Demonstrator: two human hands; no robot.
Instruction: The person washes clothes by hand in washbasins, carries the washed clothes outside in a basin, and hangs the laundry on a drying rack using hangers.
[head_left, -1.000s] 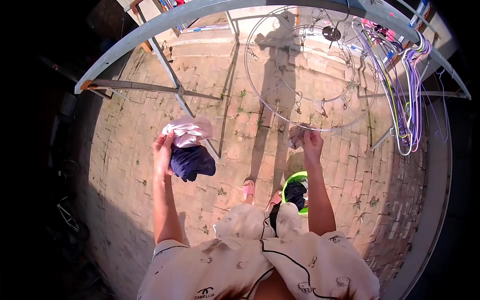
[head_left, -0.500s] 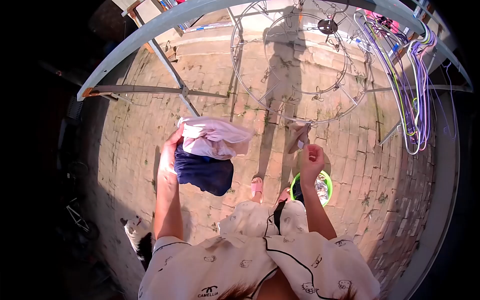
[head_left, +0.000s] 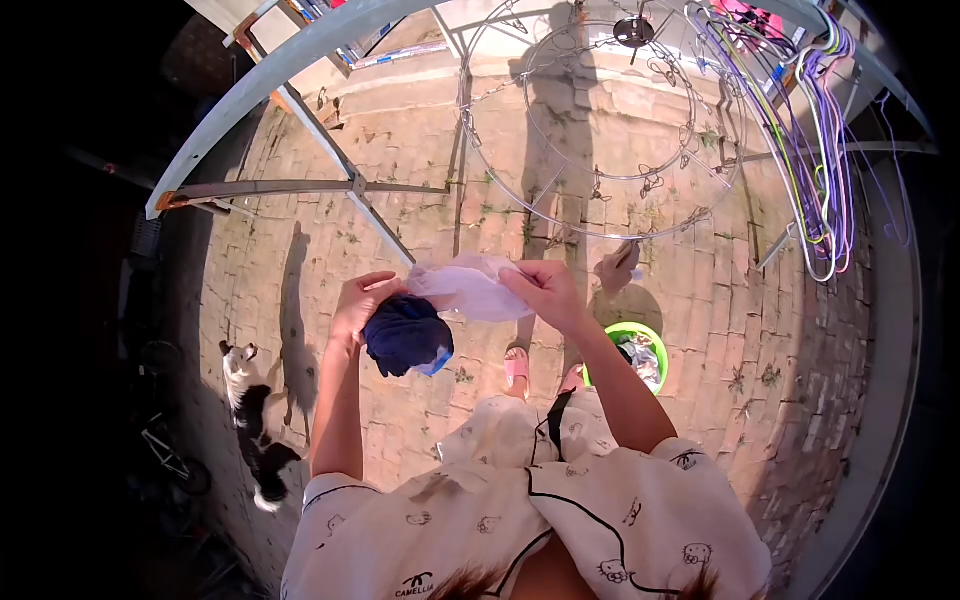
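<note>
My left hand [head_left: 366, 305] is closed around a bunched navy cloth garment [head_left: 408, 335] and touches the left end of a thin pale pink cloth [head_left: 465, 285]. On the pink cloth's right end, my right hand [head_left: 550, 293] pinches the fabric, so the piece spans between both hands. What kind of garment each one is, I cannot tell. Beyond my right hand, a brownish sock-like piece [head_left: 616, 268] hangs from the edge of a round wire clip hanger [head_left: 590, 236].
A bright green basin [head_left: 660, 352] with cloth inside stands by my feet. Several plastic-coated hangers [head_left: 820, 150] hang at the right from a curved metal frame [head_left: 290, 78]. A black-and-white dog [head_left: 250, 420] is on the brick paving at the left.
My right hand has moved left from beside the hanging piece and taken hold of the pink cloth, drawing it out sideways. The dog has come further into view.
</note>
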